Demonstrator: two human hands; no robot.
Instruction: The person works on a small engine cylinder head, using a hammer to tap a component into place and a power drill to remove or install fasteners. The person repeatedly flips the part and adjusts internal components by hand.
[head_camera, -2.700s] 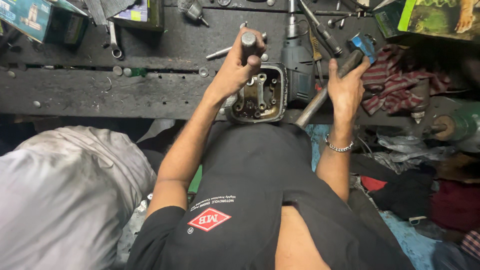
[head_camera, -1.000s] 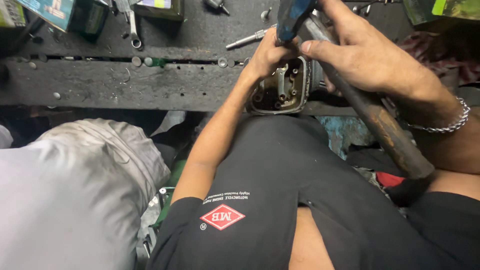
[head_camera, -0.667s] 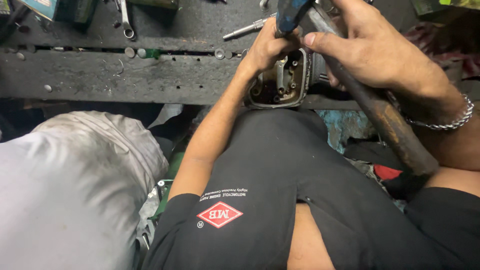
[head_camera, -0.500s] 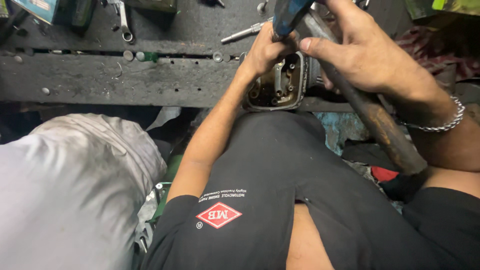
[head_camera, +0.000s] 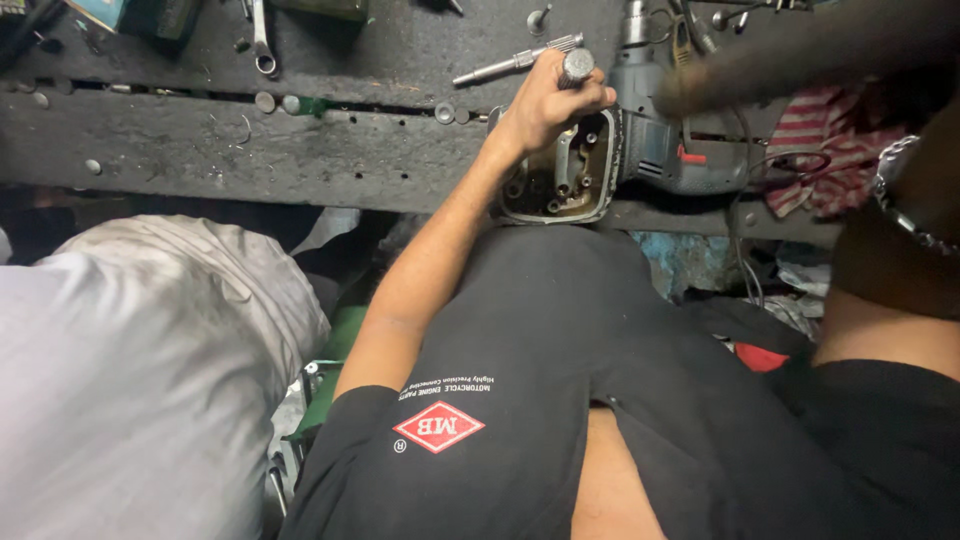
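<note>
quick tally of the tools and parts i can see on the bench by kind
Knurled punch held upright in the left hand: 1
Metal engine casing under that hand: 1
Power drill lying on the bench: 1
Loose knurled rod: 1
Spanner: 1
Striped rag: 1
Total: 6
The right hand is too blurred to tell what it holds.

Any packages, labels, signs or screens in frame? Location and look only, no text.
Shirt logo patch: on the black shirt, lower centre; red diamond with white edging and small white print beside it.
Teal box: top-left corner of the bench, cut off by the frame; teal-blue card, contents not visible.
Green box: top edge of the bench, mostly out of frame; dark green.
No signs or screens visible.
</note>
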